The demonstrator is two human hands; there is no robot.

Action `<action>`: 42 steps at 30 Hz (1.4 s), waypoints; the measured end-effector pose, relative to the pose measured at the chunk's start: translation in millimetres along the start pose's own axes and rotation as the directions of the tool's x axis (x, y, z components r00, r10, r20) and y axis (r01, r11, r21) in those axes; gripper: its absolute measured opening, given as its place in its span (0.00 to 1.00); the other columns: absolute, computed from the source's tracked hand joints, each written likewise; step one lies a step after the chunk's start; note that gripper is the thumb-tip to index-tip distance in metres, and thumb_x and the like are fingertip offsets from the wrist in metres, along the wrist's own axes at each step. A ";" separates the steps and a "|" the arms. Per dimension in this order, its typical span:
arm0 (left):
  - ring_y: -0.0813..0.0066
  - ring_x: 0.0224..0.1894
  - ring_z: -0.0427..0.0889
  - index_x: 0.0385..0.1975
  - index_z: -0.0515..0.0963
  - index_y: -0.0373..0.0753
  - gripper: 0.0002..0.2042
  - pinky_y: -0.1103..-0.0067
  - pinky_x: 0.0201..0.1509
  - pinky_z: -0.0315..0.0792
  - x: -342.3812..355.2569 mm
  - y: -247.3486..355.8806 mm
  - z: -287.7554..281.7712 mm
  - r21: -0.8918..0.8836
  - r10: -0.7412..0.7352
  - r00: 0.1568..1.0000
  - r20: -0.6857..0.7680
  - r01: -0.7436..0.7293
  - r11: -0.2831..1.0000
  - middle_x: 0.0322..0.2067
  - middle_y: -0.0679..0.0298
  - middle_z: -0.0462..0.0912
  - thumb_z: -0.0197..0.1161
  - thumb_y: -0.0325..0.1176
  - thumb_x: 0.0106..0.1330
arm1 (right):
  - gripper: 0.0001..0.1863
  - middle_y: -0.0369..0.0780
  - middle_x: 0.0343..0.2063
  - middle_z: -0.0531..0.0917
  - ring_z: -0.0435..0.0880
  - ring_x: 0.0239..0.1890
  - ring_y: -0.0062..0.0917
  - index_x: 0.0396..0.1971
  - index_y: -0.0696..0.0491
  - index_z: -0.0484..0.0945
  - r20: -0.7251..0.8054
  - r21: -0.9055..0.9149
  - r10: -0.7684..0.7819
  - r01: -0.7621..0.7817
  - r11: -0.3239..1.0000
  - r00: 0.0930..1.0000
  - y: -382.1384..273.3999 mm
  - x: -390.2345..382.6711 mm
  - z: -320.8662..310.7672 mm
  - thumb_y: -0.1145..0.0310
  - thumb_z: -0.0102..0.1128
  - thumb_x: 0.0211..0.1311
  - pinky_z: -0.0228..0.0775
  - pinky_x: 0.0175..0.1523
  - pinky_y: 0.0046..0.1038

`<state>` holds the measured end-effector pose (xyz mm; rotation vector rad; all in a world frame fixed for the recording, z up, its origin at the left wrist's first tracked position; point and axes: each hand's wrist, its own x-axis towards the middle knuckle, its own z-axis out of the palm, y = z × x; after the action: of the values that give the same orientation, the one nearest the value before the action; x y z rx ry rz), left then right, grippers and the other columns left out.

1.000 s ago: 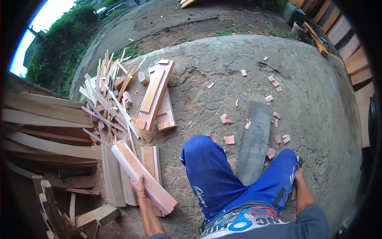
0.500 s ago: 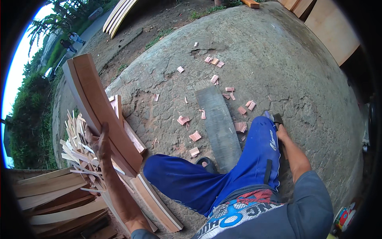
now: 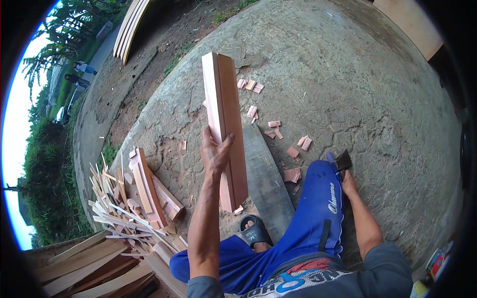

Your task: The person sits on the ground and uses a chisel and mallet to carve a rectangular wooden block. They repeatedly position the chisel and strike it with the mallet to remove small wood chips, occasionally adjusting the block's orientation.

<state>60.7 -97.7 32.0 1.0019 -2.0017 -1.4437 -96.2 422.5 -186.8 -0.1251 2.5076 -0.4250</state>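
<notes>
My left hand [image 3: 214, 155] is closed around a thick, slightly curved block of reddish wood [image 3: 229, 99] with a groove running along its length. The block stands nearly upright in front of me, its lower end above a dark flat board [image 3: 266, 169] on the ground. Beside my right knee, my right hand [image 3: 349, 183] grips what looks like a hatchet [image 3: 343, 161]. Its dark, broad blade shows past the knee, while most of the handle is hidden. Pinkish wood chips [image 3: 292, 175] lie around the board.
Left of me are more cut wood blocks [image 3: 146, 186], a heap of thin offcuts [image 3: 112, 198] and stacked curved slats [image 3: 89, 263]. Pale curved strips [image 3: 130, 30] rest at the upper left. The concrete [image 3: 387, 114] is cracked and uneven. Two people [image 3: 79, 74] are far off on a path.
My left hand has carried the wood block rightward from above the offcut heap to over the flat board, turning it more upright. My right hand still holds the hatchet beside the knee.
</notes>
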 end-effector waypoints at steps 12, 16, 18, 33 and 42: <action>0.34 0.72 0.68 0.78 0.48 0.32 0.46 0.57 0.74 0.66 -201.0 -39.9 102.2 0.657 -0.258 0.962 -0.087 0.250 0.712 0.72 0.31 0.62 0.70 0.40 0.66 | 0.22 0.57 0.44 0.85 0.84 0.51 0.57 0.54 0.52 0.71 0.140 0.286 0.001 -0.042 0.957 0.990 4.1 -2.2 -2.8 0.62 0.67 0.66 0.73 0.54 0.50; 0.36 0.79 0.57 0.81 0.47 0.38 0.51 0.58 0.79 0.59 -206.1 -36.6 98.5 0.555 -0.232 0.969 0.088 0.146 0.819 0.77 0.32 0.51 0.72 0.45 0.63 | 0.20 0.57 0.46 0.86 0.85 0.52 0.57 0.56 0.51 0.70 0.165 0.314 0.040 -0.091 0.945 0.985 11.5 -2.4 0.5 0.62 0.64 0.69 0.73 0.55 0.50; 0.30 0.79 0.50 0.83 0.47 0.45 0.55 0.48 0.79 0.55 -206.1 -28.1 111.5 0.649 -0.399 0.907 0.134 0.224 0.727 0.80 0.35 0.42 0.74 0.52 0.59 | 0.20 0.57 0.46 0.86 0.85 0.52 0.56 0.56 0.51 0.70 0.184 0.330 0.061 -0.120 0.936 0.981 26.4 3.8 11.0 0.62 0.63 0.70 0.74 0.55 0.51; 0.34 0.73 0.59 0.83 0.40 0.52 0.68 0.44 0.70 0.61 -248.4 -56.9 152.0 0.772 -0.380 0.889 -0.254 0.424 0.474 0.80 0.41 0.44 0.83 0.51 0.45 | 0.22 0.57 0.43 0.86 0.84 0.51 0.60 0.52 0.48 0.70 0.189 0.170 -0.046 0.013 0.985 0.981 3.2 -0.9 -18.5 0.61 0.70 0.63 0.73 0.53 0.55; 0.41 0.78 0.59 0.79 0.36 0.26 0.71 0.65 0.79 0.59 -235.7 -80.0 89.4 0.386 -0.461 0.859 -0.222 0.511 0.768 0.75 0.33 0.56 0.81 0.61 0.48 | 0.19 0.58 0.39 0.86 0.84 0.48 0.63 0.51 0.50 0.68 0.155 0.152 -0.076 0.052 0.987 0.985 1.9 -5.9 -18.3 0.64 0.65 0.66 0.72 0.49 0.58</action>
<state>164.4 126.0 -63.9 1.8755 -2.1169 -1.1382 -101.8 430.4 -170.0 -0.1753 2.3102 -0.6016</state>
